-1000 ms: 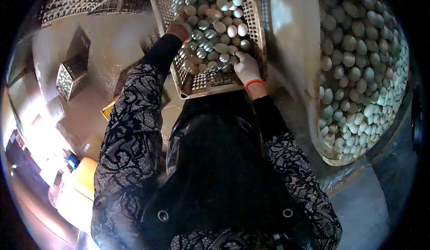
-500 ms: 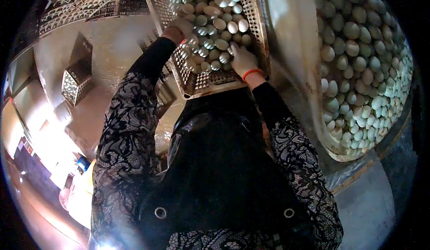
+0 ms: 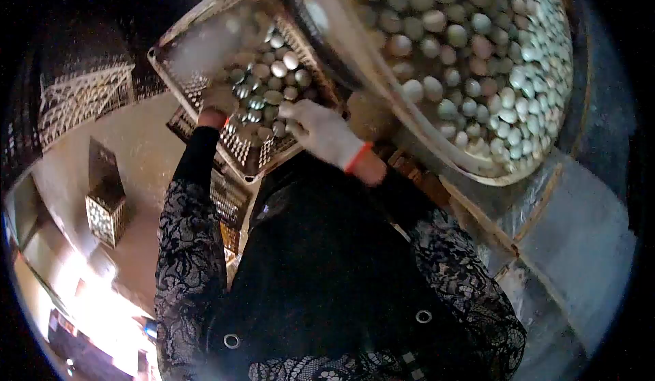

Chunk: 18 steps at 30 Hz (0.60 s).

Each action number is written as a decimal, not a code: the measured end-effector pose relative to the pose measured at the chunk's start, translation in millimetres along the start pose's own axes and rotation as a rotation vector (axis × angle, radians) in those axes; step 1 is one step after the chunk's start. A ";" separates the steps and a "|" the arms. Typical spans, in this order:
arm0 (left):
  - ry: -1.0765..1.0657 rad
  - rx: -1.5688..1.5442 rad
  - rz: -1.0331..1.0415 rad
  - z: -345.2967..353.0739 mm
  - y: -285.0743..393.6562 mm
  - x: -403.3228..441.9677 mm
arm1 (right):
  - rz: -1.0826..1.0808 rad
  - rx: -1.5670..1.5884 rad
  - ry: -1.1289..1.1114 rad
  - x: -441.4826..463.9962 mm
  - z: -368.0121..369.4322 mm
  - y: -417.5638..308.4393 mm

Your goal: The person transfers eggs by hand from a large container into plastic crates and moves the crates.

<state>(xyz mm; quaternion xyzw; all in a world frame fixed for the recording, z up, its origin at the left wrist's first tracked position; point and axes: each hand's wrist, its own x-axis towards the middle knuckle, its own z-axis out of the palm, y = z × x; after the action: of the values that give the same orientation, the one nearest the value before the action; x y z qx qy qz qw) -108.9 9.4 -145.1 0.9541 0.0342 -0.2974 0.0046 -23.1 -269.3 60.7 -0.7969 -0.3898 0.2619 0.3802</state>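
Note:
A plastic crate with perforated walls stands in front of me, holding many pale eggs. My left hand reaches over the crate's left side among the eggs; it is dim and smeared, so its fingers cannot be made out. At the near right side, my right hand in a pale glove is over the crate. Its thumb and fingers are apart beside the nearest eggs, with no egg visible between them. Red bands circle both wrists.
A large tub full of eggs stands close on the right. On the floor at left is a smaller crate of eggs. Farther back are stacked crates. Another crate sits below the one before me.
The view has turned, so the crate appears slanted and farther left. My right hand has lifted back towards me. Fewer eggs show in the crate, and its far left part is blurred.

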 end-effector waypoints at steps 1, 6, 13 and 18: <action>0.018 -0.143 -0.126 -24.4 11.9 -4.2 | -0.069 -0.013 0.046 -15.1 -28.2 -30.9; 0.685 -0.670 -0.017 -227.3 73.9 -93.5 | 0.090 -0.166 0.452 -71.4 -176.8 -92.0; 0.507 -0.745 0.713 -370.5 192.6 -69.1 | 0.489 -0.293 0.379 -108.6 -208.7 31.0; 0.499 -0.263 0.818 -331.9 236.9 24.3 | 0.569 0.270 0.400 -85.0 -208.2 47.9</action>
<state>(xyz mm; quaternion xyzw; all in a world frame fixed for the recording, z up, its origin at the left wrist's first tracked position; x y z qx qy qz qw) 115.4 -215.8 111.5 0.9228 -0.3058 -0.0269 0.2330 98.1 -442.2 151.7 -0.8513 -0.0327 0.2450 0.4627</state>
